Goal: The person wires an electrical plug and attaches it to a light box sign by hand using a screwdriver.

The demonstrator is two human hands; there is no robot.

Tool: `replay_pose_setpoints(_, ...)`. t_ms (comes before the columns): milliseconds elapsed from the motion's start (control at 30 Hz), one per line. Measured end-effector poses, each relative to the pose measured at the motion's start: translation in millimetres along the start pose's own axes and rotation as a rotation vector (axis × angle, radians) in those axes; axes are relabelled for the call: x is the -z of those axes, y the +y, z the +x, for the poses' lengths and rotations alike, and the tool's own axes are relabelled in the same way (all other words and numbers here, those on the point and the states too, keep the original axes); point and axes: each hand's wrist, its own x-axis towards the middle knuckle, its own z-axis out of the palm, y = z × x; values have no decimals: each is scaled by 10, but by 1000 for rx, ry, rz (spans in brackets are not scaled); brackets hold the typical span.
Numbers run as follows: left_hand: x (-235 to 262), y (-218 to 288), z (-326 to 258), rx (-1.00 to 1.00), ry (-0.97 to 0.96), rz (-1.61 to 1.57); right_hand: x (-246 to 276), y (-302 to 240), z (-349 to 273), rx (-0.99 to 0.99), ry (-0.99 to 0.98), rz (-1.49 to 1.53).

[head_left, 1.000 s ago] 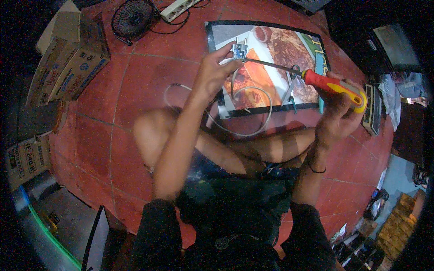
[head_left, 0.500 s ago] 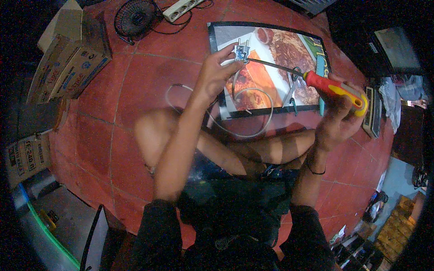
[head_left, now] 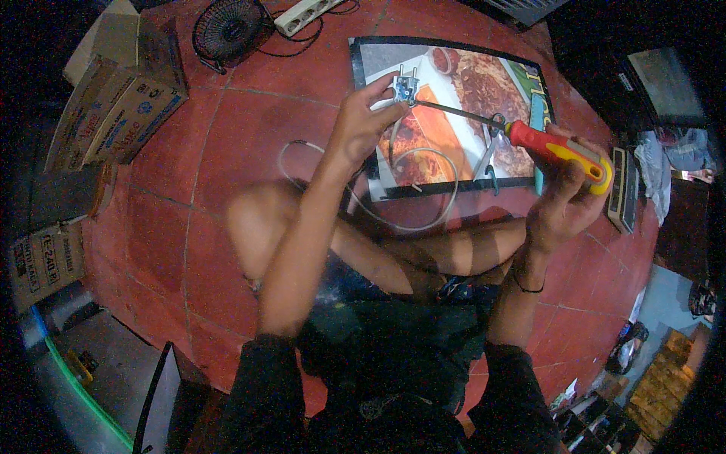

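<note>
Between the thumb and fingers of my left hand (head_left: 365,121) is an opened two-pin power plug (head_left: 406,88), its pins pointing away from me. My right hand (head_left: 563,189) is wrapped round the red and yellow handle of a screwdriver (head_left: 541,141). The long shaft reaches left, and its tip meets the plug's lower right side. A pale cable (head_left: 455,189) loops below the plug, over my legs and the printed board. On that picture-covered board (head_left: 446,136), beneath the screwdriver, lies a cutting tool with open handles (head_left: 491,155), partly hidden by the shaft.
A small black fan (head_left: 229,32) and a white power strip (head_left: 304,15) stand at the far left on the red tiles. An open cardboard box (head_left: 125,106) is on the left. Plastic bags (head_left: 656,170) and a long flat box (head_left: 622,189) sit at the right.
My right hand and the screwdriver handle have shifted very slightly. The plug stays in my left hand, with the screwdriver tip still against it.
</note>
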Motion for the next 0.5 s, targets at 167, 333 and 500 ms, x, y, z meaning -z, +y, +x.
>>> replay_pose_setpoints(167, -19, -24, -5, -77, 21, -29, 41, 11, 5, 33, -65, -68)
replay_pose_setpoints(333, 19, -21, 12, -5, -44, -66, 16, -11, 0, 31, -63, -54)
replay_pose_setpoints(500, -5, 63, -18, 20, -38, 34, 13, -25, 6, 49, -78, -56)
